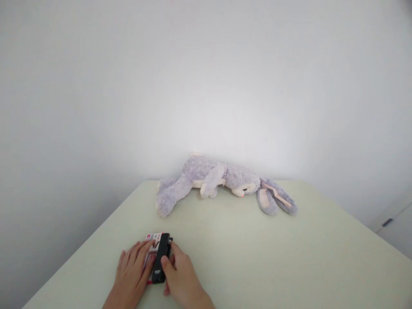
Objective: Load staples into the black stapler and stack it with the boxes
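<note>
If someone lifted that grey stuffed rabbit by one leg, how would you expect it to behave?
The stuffed rabbit would probably flop: it lies slack on its side on the table, ears and legs splayed out. It looks soft and plush, so likely light for its bulk. It seems unlikely to roll or slip, given its fuzzy surface and flat sprawl.

One plush rabbit (222,182), grey with two long ears, on one pale table (289,257). One black stapler (161,257) atop one small printed card (152,244). Two bare hands at the near edge: left hand (131,274), right hand (180,277).
</note>
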The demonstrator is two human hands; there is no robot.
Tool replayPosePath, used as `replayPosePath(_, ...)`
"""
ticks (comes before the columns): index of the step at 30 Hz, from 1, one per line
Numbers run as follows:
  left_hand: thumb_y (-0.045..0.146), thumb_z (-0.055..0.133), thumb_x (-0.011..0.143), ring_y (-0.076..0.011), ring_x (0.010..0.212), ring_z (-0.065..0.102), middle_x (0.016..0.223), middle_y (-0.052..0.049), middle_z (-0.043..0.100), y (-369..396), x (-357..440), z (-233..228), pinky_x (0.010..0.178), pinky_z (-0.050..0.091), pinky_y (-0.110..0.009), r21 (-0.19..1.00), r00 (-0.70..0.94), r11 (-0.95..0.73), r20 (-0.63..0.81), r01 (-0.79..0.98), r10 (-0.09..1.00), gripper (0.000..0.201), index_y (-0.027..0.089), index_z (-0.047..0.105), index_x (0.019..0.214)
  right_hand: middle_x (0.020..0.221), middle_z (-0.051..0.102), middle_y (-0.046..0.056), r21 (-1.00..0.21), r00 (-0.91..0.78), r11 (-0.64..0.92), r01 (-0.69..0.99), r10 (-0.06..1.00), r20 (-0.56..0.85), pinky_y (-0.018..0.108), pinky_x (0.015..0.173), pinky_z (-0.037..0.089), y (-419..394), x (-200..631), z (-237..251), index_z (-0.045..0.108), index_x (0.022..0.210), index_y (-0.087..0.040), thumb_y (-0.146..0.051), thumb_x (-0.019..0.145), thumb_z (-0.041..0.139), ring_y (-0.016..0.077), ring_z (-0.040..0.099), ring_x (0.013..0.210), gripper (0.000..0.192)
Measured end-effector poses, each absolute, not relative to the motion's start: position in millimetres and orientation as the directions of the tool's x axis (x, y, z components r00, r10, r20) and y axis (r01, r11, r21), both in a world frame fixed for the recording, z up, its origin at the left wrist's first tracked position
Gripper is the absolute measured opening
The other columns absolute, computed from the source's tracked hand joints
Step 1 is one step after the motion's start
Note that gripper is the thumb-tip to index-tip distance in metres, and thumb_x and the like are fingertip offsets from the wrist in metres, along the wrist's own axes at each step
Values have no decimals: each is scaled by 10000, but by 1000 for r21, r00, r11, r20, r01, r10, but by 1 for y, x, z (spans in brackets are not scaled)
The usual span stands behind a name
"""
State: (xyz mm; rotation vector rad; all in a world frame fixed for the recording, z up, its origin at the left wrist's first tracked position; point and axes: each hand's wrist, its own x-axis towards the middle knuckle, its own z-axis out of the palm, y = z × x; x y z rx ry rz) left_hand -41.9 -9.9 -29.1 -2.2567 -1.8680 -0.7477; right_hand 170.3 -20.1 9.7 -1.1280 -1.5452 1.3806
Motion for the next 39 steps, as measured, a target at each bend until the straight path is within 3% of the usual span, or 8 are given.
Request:
replayPosePath(2, 399, 347, 1021, -315, 1395, 448, 1416, -100, 577, -18, -32, -13, 1191, 247, -679, 229, 24, -163, 512, 960, 859, 452, 247, 479, 1426, 930, 697, 50, -978, -195, 86, 188, 980, 49, 337, 658, 607, -28, 189, 9, 459, 1495, -237, -379, 1031, 365, 192, 692, 705, 495)
replayPosePath(4, 429, 370, 1013, -300, 1371, 473, 1409, -98, 580, -28, -8, 3, 1186, 303, -628, 278, 3, -198, 575, 940, 818, 456, 248, 483, 1417, 999, 715, 72, -935, -65, 183, 305, 983, 171, 388, 912, 580, -36, 220, 4, 524, 1451, -226, -279, 1015, 350, 220, 702, 960, 472)
replayPosePath(8, 381, 463, 1015, -196, 1372, 503, 1466, -37, 567, -45, 75, 10, 1134, 447, -379, 269, 277, -469, 530, 842, 802, 415, 311, 503, 1421, 1418, 620, 119, -711, -22, 234, 663, 956, 293, 503, 1157, 424, -52, 303, -14, 524, 1485, -209, -204, 950, 417, 299, 531, 1364, 546)
replayPosePath(11, 409, 499, 1000, -217, 1402, 503, 1536, -38, 533, -47, 134, -18, 1118, 473, -377, 130, 445, -562, 477, 817, 758, 545, 286, 424, 1526, 1594, 439, 47, -464, -104, 217, 859, 961, 257, 633, 1173, 368, -62, 351, -32, 385, 1576, -285, -329, 990, 457, 371, 361, 1490, 592)
replayPosePath(14, 482, 462, 1004, -291, 1436, 473, 1600, -48, 443, -43, 162, -51, 1097, 475, -475, 9, 476, -536, 446, 844, 758, 623, 285, 338, 1582, 1624, 327, 3, -263, -179, 255, 930, 943, 280, 665, 1142, 396, -68, 370, -47, 233, 1601, -373, -410, 1010, 455, 371, 376, 1475, 632)
replayPosePath(18, 515, 421, 1018, -296, 1453, 449, 1633, -19, 360, -40, 162, -67, 1107, 437, -499, -51, 480, -508, 419, 860, 771, 639, 337, 236, 1603, 1620, 282, 11, -130, -211, 265, 955, 921, 329, 645, 1100, 454, -69, 370, -54, 114, 1603, -379, -425, 1009, 454, 366, 406, 1454, 686)
replayPosePath(28, 501, 422, 1020, -267, 1444, 460, 1629, -6, 375, -41, 161, -63, 1110, 417, -457, -92, 484, -499, 445, 862, 753, 630, 339, 233, 1599, 1630, 224, -16, -113, -233, 277, 954, 926, 298, 590, 1116, 463, -69, 375, -52, 50, 1601, -389, -466, 1036, 391, 331, 379, 1472, 665)
replayPosePath(39, 507, 430, 1018, -266, 1439, 466, 1626, -3, 383, -41, 162, -60, 1120, 413, -451, -51, 472, -502, 431, 863, 769, 618, 347, 267, 1592, 1627, 266, -16, -191, -216, 276, 942, 934, 286, 584, 1136, 439, -69, 375, -50, 174, 1596, -399, -446, 1024, 436, 331, 382, 1474, 631)
